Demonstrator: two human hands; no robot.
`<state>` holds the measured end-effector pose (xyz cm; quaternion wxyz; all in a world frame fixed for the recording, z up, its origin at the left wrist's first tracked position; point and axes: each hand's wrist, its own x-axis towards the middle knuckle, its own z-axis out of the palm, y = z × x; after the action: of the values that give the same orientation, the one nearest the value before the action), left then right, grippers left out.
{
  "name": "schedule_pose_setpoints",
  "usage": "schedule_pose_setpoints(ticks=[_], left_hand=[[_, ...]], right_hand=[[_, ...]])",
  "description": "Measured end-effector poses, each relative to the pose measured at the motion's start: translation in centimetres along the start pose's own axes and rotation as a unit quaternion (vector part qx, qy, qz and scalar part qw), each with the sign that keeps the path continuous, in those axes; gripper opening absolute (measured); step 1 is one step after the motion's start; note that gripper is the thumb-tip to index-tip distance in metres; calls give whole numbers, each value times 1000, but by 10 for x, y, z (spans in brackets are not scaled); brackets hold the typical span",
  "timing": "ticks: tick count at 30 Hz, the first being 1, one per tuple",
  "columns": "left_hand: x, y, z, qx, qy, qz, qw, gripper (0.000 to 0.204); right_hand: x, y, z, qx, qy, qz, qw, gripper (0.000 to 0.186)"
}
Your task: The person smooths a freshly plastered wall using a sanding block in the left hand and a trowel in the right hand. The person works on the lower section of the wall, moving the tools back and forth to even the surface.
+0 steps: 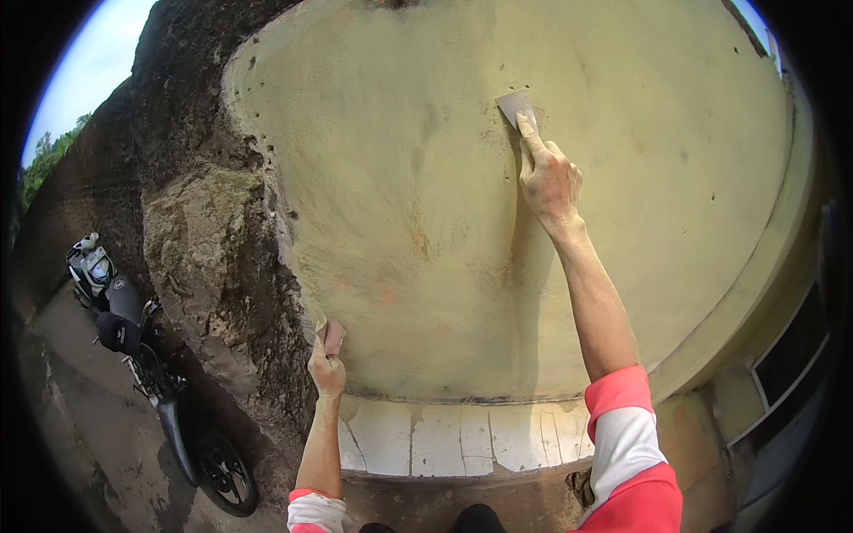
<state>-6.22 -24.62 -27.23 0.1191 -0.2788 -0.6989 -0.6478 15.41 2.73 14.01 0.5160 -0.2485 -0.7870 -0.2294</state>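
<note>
My right hand [553, 185] is raised on the yellowish plastered wall [418, 151] with its fingers wrapped round a putty knife [514, 104]. The index finger stretches along the flat blade, which lies against the wall close to a few small pits. Lower down, beside the wall's rough left edge, my left hand [327, 375] is closed on a small flat pinkish piece [333, 338]. A pale, plaster-coloured edge shows beside that piece; its exact kind is too small to make out.
At left, a motorcycle [124, 298] with a dark cap [118, 332] on it stands by a rough earth bank [209, 240]. White tiles [435, 440] line the wall's foot, above my dark shoes [477, 519]. A framed dark window [791, 355] is at right.
</note>
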Motion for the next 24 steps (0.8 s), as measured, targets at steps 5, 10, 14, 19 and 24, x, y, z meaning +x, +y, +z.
schedule_pose_setpoints(ticks=[5,10,14,19,24], left_hand=[[-35,63,-7,-205,-10,-165,965,42],[-49,136,-35,-370,-23,-334,867,39],[-30,245,-47,-551,-48,-344,759,43],[-37,286,-45,-578,-104,-353,729,45],[-61,306,-13,-584,-152,-337,722,49]], right_hand=[[116,-52,-15,35,83,-11,996,53],[-33,-26,9,54,-53,-26,997,64],[-187,-19,-30,126,-306,32,943,65],[-222,-78,-92,442,-298,312,786,36],[-187,-77,-115,619,-371,411,557,19]])
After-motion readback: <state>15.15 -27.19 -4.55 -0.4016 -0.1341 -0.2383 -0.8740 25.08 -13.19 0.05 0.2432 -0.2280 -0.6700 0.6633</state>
